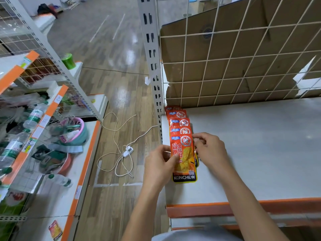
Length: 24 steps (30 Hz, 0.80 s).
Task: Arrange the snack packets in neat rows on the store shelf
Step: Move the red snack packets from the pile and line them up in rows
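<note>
Left hand (160, 164) and right hand (211, 150) pinch front snack packet (184, 159) between them (overlapped row (178, 121) just beyond fingertips) on shelf (251, 153).

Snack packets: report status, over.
Left hand and right hand hold the front packet by its side edges. Overlapping row of packets lies along the left edge of the shelf. Nothing in the way.

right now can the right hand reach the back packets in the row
Probably yes: the right hand holds the front packet, but bare shelf runs beside the row to the back packets; it must let go first.
</note>
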Each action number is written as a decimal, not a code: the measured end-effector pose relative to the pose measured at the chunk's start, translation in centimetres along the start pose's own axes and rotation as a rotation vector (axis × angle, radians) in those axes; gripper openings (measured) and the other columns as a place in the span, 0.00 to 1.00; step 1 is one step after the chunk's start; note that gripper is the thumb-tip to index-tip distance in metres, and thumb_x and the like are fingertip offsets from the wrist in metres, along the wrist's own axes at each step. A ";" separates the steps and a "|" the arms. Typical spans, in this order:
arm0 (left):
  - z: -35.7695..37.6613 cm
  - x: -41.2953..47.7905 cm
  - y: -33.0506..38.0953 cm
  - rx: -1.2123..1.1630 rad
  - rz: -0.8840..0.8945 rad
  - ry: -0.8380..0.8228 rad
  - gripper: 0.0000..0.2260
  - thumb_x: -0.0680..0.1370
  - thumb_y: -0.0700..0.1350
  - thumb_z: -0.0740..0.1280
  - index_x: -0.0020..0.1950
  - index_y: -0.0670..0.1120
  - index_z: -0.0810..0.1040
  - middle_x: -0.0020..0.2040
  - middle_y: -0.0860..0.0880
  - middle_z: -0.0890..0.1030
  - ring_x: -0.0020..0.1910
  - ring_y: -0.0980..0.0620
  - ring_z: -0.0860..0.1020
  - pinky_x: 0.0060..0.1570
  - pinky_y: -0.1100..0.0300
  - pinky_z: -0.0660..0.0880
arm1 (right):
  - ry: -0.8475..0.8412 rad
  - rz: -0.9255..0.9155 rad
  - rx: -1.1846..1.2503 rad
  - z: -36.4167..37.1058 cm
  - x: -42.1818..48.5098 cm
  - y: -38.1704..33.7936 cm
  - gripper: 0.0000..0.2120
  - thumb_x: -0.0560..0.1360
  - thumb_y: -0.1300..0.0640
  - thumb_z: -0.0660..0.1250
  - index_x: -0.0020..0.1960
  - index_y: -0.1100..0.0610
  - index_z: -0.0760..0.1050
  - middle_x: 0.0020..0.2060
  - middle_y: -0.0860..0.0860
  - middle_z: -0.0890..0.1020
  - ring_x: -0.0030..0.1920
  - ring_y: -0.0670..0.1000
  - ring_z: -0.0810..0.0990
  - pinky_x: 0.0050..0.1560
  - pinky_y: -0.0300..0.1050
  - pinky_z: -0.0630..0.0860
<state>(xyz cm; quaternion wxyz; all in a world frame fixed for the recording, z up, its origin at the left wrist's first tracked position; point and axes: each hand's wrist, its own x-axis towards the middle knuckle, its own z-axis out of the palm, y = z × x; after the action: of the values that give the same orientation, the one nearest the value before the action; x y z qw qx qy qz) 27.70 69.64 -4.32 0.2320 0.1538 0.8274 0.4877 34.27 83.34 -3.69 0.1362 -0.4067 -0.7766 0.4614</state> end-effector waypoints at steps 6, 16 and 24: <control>0.0 -0.4 0.2 0.136 0.051 0.015 0.08 0.73 0.46 0.73 0.49 0.51 0.76 0.37 0.54 0.81 0.36 0.55 0.79 0.38 0.56 0.76 | 0.008 0.010 0.010 -0.1 -0.5 0.1 0.09 0.78 0.56 0.62 0.54 0.54 0.79 0.46 0.52 0.84 0.45 0.52 0.82 0.49 0.55 0.80; -0.1 -1.1 1.1 0.292 0.151 0.158 0.16 0.75 0.52 0.70 0.59 0.48 0.75 0.43 0.54 0.79 0.42 0.54 0.78 0.45 0.56 0.74 | 0.097 -0.060 -0.067 -1.5 -1.9 -0.1 0.10 0.77 0.58 0.62 0.57 0.56 0.78 0.49 0.52 0.83 0.47 0.49 0.79 0.49 0.40 0.74; 3.4 -0.9 4.3 0.522 0.584 0.305 0.08 0.73 0.41 0.72 0.51 0.45 0.80 0.48 0.46 0.82 0.47 0.41 0.77 0.44 0.57 0.66 | 0.369 -0.163 -0.272 -8.4 -4.6 3.7 0.12 0.76 0.60 0.63 0.59 0.59 0.77 0.56 0.53 0.80 0.59 0.56 0.74 0.58 0.44 0.67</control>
<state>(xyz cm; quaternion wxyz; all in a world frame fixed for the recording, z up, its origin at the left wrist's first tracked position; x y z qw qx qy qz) 30.40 73.73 -1.76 -0.0879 0.3616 0.8698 0.3241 43.94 85.85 -1.47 0.2565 -0.4346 -0.8238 0.2582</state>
